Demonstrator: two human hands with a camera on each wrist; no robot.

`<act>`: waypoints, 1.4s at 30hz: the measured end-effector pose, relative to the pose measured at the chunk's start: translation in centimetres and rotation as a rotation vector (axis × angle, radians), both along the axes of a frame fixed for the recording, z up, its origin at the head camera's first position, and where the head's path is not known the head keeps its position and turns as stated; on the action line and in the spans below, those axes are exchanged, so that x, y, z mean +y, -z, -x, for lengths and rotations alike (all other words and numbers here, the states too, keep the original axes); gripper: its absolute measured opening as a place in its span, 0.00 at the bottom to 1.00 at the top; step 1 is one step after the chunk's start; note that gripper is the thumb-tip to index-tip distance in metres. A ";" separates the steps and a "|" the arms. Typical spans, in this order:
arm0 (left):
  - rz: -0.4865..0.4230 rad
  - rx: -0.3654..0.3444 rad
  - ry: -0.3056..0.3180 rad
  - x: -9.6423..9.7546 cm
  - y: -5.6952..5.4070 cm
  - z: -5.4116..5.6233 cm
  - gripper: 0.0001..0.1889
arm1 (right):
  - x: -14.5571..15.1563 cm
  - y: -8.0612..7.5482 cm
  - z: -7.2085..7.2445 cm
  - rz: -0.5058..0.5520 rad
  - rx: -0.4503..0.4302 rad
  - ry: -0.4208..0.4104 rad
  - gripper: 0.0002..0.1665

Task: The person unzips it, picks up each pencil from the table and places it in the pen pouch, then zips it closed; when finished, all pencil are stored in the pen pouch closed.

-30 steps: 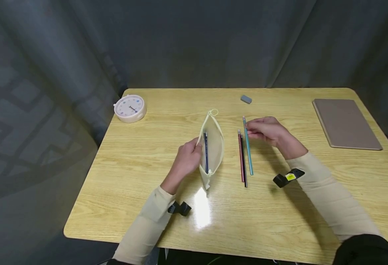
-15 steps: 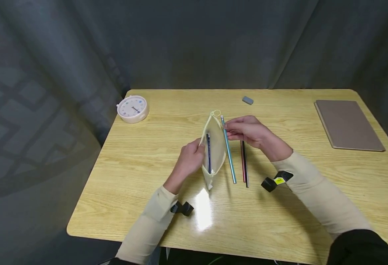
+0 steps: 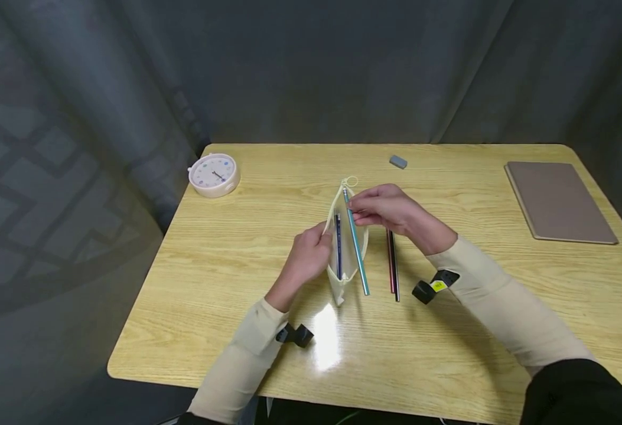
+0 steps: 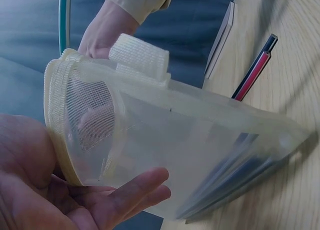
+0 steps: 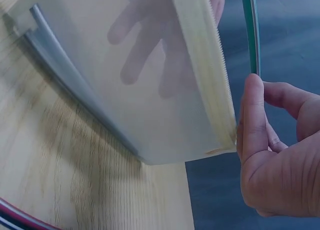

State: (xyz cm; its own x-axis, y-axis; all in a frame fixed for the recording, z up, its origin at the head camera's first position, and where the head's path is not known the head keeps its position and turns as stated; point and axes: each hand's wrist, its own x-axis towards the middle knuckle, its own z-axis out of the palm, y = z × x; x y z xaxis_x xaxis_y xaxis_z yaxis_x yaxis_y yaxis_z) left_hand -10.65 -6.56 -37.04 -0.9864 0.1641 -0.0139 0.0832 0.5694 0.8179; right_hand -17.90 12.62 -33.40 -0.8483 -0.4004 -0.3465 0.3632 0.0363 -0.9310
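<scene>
My left hand (image 3: 309, 255) grips the left edge of a translucent, pale yellow zippered pencil pouch (image 4: 150, 135), whose mouth gapes upward. Dark pencils (image 3: 338, 245) lie inside it, showing through its wall along the bottom in both wrist views. Between thumb and fingers, my right hand (image 3: 382, 208) pinches a teal pencil (image 3: 357, 245) near its eraser end. The teal pencil overlaps the pouch's opening in the head view, its lower end reaching past the near corner. Beside the pouch, a red pencil (image 3: 391, 265) and a black pencil (image 3: 396, 277) lie on the table, their far ends hidden by my right hand.
At the table's back left stands a round white clock (image 3: 214, 175). A grey eraser (image 3: 398, 162) lies near the back edge, and a brown notebook (image 3: 560, 202) at the right. Dark curtains (image 3: 321, 71) hang behind the wooden table (image 3: 194, 307).
My right hand has carried the teal pencil leftward, from beside the red and black pencils to over the pouch's mouth. My left hand keeps its hold on the pouch.
</scene>
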 end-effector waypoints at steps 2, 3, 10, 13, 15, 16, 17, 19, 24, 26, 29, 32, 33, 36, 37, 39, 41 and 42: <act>0.003 0.002 -0.002 0.0 0.0 0.0 0.20 | -0.1 0.1 0.2 0.000 -0.006 0.001 0.13; 0.004 0.002 -0.002 0.0 0.1 0.0 0.20 | -0.2 0.1 0.2 -0.005 -0.008 0.000 0.12; 0.026 0.027 0.000 -0.1 0.2 0.1 0.19 | -0.6 0.6 0.3 -0.077 0.016 -0.009 0.15; 0.035 0.030 0.006 0.0 0.2 0.1 0.18 | -0.8 0.6 0.3 -0.130 0.032 -0.020 0.18; 0.037 0.027 0.009 0.0 0.1 0.0 0.19 | -1.0 0.4 0.4 -0.175 0.035 -0.027 0.20; 0.035 0.023 0.012 0.0 0.1 0.0 0.19 | -1.0 0.3 0.5 -0.198 0.036 -0.031 0.20; 0.034 0.022 0.014 0.0 0.1 0.0 0.19 | -1.0 0.2 0.5 -0.219 0.037 -0.032 0.20; 0.029 0.020 0.017 0.1 0.1 0.0 0.20 | -1.1 0.0 0.6 -0.260 0.035 -0.033 0.20; 0.009 0.007 0.005 0.2 0.1 0.0 0.21 | -1.0 -0.4 0.7 -0.312 0.034 -0.046 0.19; -0.004 -0.002 -0.003 0.2 0.1 -0.1 0.21 | -0.8 -0.5 0.6 -0.317 0.033 -0.049 0.19; -0.018 -0.003 -0.012 0.2 0.1 -0.1 0.22 | -0.5 -0.5 0.6 -0.324 0.036 -0.051 0.19; -0.012 0.004 -0.002 0.3 0.0 -0.1 0.22 | -0.3 -0.4 0.7 -0.331 0.043 -0.050 0.19; -0.004 0.010 0.002 0.3 0.0 -0.1 0.22 | -0.3 -0.4 0.8 -0.333 0.046 -0.049 0.18; 0.017 0.024 0.028 0.5 0.0 -0.2 0.22 | -0.3 -0.6 1.1 -0.341 0.052 -0.030 0.16; 0.020 0.028 0.040 0.5 0.1 -0.3 0.22 | -0.4 -0.6 1.3 -0.347 0.058 -0.018 0.15; 0.034 0.039 0.052 0.6 0.1 -0.3 0.23 | -0.5 -0.7 1.6 -0.354 0.068 0.009 0.14; 0.034 0.037 0.061 0.7 0.1 -0.5 0.23 | -0.6 -0.7 1.8 -0.353 0.074 0.029 0.13; 0.031 0.034 0.064 0.7 0.1 -0.5 0.23 | -0.6 -0.7 1.9 -0.352 0.076 0.041 0.12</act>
